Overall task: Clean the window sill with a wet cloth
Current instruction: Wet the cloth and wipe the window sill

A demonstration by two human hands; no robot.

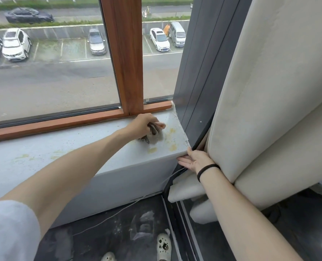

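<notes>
Near bottom edge: two white perforated clogs (pixel 163 246) on the dark dusty floor (pixel 103 240), thin white cable (pixel 118 211) running across the floor toward the wall under the sill. Left sleeve (pixel 9 230) pale grey at lower left corner, bare forearm reaching up over the window sill (pixel 43 157). Right hand (pixel 193 160) with fingers spread flat, palm against the sill's front right corner, beside the black rubber strip (pixel 177 172); black hair tie (pixel 207 171) on the wrist. Cream upholstered panel (pixel 269 110) leaning upright at right, touching the right forearm. Sill is pale grey, speckled with dirt, yellow stains (pixel 172 140) near its right end and fainter ones toward the left. Left hand (pixel 143 127) closed round a bunched dark patterned cloth (pixel 152 132), pressing it on the sill near the right end, just left of the yellow stains, close to the back edge. Behind it the wood-brown window frame (pixel 126 63); through the glass parked cars (pixel 159 39) and a road
</notes>
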